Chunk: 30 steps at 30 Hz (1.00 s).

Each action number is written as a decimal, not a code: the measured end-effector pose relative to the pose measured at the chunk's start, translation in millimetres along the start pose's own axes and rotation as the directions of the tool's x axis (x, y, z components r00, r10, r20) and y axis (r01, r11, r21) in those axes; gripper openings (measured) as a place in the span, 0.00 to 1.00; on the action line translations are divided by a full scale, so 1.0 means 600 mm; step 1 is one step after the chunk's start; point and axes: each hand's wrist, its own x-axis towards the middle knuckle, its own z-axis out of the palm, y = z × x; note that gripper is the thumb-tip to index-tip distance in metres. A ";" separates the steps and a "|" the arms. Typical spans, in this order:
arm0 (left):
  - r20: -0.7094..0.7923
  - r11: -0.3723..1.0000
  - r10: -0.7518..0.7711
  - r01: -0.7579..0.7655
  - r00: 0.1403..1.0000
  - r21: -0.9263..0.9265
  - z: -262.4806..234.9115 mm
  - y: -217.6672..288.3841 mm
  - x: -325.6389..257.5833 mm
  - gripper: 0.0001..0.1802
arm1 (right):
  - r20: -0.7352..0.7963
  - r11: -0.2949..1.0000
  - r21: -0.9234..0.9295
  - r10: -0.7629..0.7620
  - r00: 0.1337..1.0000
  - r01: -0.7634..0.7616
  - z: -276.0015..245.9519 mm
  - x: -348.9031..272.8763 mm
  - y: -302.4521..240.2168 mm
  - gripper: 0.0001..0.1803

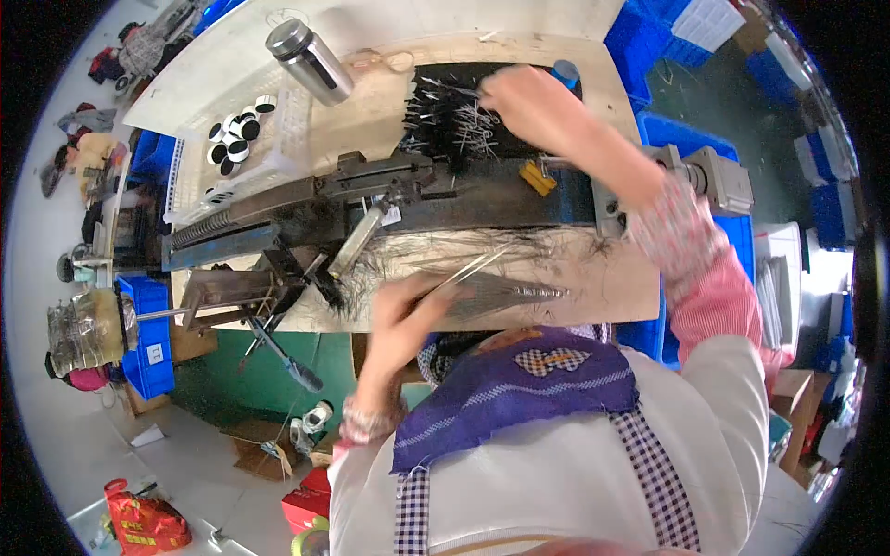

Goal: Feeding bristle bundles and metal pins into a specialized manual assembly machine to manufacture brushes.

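My left hand (408,310) is at the bench's near edge, slightly blurred, its fingers closed round some thin pale wires (477,267) that point away to the right. Beside it lies a fan of fine grey wires (538,292), bunched toward its right end. My right hand (524,102) reaches to the far side of the bench, fingers closed at the edge of a heap of black bristly pieces with metal wire stems (454,116). Whatever those fingertips pinch is too small to make out. The heap rests on a dark mat (547,139).
A long dark metal machine (519,199) crosses the bench between my hands, a yellow clip-like part (538,179) on it. At the back left stand a steel flask (311,63) and a white basket (190,181) of black-and-white round pieces. Blue crates (146,338) flank the bench.
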 end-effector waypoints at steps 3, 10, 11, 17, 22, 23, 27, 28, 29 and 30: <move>0.234 0.975 0.079 -0.124 0.969 0.186 0.077 -0.014 0.099 0.10 | 0.091 0.999 -0.035 -0.036 0.995 0.039 0.015 0.032 0.041 0.14; 0.204 0.948 0.028 -0.090 0.979 0.304 0.081 -0.022 0.205 0.12 | 0.119 0.911 0.384 -0.213 0.970 0.152 -0.056 -0.106 0.004 0.12; 0.190 0.915 0.090 -0.156 0.978 0.371 0.085 -0.010 0.207 0.12 | 0.098 0.918 0.362 -0.209 0.973 0.161 -0.047 -0.109 0.002 0.12; 0.297 0.153 0.449 -0.400 0.843 0.904 0.021 0.039 0.183 0.03 | -0.267 0.867 0.278 -0.343 0.901 0.412 0.002 -0.080 -0.036 0.09; 0.233 0.006 0.735 -0.350 0.637 0.937 -0.021 0.026 0.152 0.08 | -0.285 0.833 0.413 -0.266 0.921 0.369 -0.005 -0.064 -0.077 0.08; 0.122 0.061 0.856 -0.333 0.502 0.941 -0.018 0.023 0.144 0.11 | -0.334 0.820 0.422 -0.255 0.907 0.386 0.003 -0.059 -0.073 0.08; -0.445 0.932 0.352 -0.264 0.823 0.248 0.047 -0.064 0.057 0.14 | -0.237 0.885 0.381 -0.188 0.953 0.269 0.047 -0.028 -0.066 0.11; -0.328 0.941 -0.116 -0.003 0.937 -0.339 0.059 -0.074 0.046 0.25 | -0.185 0.861 0.448 -0.176 0.967 0.242 0.044 -0.020 -0.071 0.13; -0.107 0.710 -0.402 0.235 0.910 -0.664 0.051 -0.083 0.048 0.31 | -0.198 0.858 0.453 -0.167 0.966 0.241 0.043 -0.017 -0.074 0.13; 0.124 0.306 -0.379 0.250 0.917 -0.918 0.026 -0.099 0.055 0.31 | -0.152 0.827 0.519 -0.157 0.976 0.215 0.042 -0.018 -0.075 0.12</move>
